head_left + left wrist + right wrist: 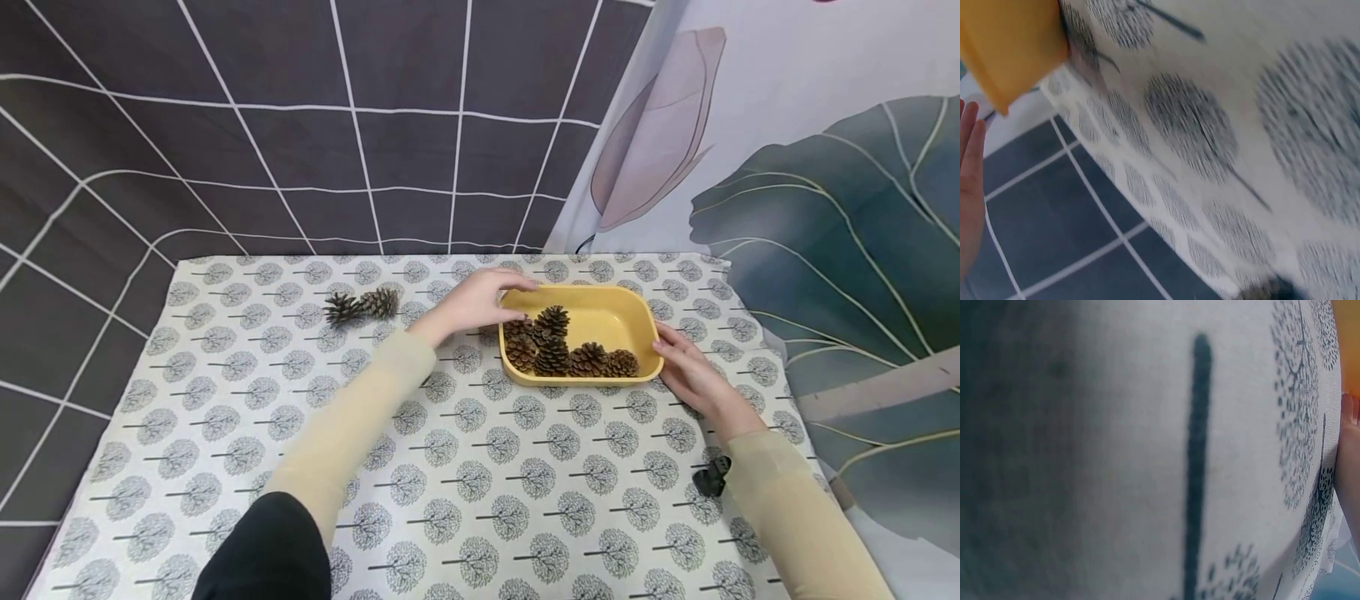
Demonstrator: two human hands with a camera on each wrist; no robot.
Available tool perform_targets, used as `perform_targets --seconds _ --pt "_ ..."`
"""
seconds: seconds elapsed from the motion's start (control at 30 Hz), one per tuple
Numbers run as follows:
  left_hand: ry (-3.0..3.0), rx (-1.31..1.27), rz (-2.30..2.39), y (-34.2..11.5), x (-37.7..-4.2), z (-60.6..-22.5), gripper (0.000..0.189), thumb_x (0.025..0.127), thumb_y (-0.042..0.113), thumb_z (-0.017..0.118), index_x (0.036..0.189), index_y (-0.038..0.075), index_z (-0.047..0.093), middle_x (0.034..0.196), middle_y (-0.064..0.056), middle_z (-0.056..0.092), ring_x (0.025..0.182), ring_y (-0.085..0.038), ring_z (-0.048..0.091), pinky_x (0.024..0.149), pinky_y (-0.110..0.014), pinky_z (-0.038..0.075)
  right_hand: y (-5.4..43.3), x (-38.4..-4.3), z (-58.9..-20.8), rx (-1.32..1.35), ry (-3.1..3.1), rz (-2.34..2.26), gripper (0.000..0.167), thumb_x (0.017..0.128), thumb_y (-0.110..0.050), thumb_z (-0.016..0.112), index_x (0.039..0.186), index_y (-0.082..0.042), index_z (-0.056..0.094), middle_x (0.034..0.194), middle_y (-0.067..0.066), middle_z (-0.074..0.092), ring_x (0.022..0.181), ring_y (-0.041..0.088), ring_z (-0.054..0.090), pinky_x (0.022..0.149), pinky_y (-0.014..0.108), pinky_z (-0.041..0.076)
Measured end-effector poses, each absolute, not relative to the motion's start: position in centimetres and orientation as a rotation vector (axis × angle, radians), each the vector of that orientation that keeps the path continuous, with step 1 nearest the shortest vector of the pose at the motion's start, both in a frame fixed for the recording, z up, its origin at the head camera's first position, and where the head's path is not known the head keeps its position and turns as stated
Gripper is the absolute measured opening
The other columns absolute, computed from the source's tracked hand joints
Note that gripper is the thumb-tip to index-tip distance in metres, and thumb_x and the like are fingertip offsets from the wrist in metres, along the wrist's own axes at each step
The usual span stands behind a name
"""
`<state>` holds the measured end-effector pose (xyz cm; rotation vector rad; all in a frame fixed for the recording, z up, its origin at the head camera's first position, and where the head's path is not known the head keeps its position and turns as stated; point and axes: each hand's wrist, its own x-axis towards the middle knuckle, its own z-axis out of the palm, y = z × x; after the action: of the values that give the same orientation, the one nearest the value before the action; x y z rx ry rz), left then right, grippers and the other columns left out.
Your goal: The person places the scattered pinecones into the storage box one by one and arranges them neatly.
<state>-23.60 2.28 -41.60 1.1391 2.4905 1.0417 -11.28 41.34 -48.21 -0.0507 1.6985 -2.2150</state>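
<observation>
A yellow rectangular box [600, 312] stands on the cloth-covered table, with several brown pine cones [552, 354] along its left and front sides. My left hand [480, 298] is over the box's left end, fingers spread above the rim and thumb close to the cones. In the left wrist view its straight fingers [971, 134] are beside the yellow wall, with nothing between them. My right hand [693, 375] holds the box's right end, thumb at the rim and fingers along the outer wall. Its wrist view shows mostly cloth, with the hand at the right edge.
Two more pine cones [362, 306] lie together on the tree-print cloth [450, 483], left of the box. A small black object [711, 477] is beside my right wrist. A dark grid-patterned hanging [300, 142] rises behind the table, and a leaf-print curtain [847, 250] is on the right.
</observation>
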Motion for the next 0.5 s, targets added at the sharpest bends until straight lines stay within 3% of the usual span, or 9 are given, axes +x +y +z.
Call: perform_targets --seconds 0.2,0.5 --pt "2.522 1.091 1.060 -1.1 -23.5 -40.6 0.048 0.093 0.015 0.082 0.139 0.009 0.068 0.148 -0.012 0.066 0.140 -0.031 0.061 0.129 -0.048 0.040 41.2 -11.2 -48.2 -0.049 1.663 -2.253 0.044 0.112 -0.004 0.046 0.152 -0.021 0.047 0.142 -0.018 0.057 0.128 -0.002 0.060 0.109 0.010 0.049" --pt "2.589 0.998 1.032 -6.7 -23.3 -40.3 0.045 0.094 0.014 0.080 0.137 0.008 0.069 0.149 -0.015 0.065 0.145 -0.034 0.056 0.130 -0.050 0.038 41.2 -11.2 -48.0 -0.014 1.722 -2.191 0.050 0.112 -0.008 0.046 0.160 -0.020 0.038 0.142 -0.020 0.054 0.129 -0.005 0.059 0.108 0.009 0.048"
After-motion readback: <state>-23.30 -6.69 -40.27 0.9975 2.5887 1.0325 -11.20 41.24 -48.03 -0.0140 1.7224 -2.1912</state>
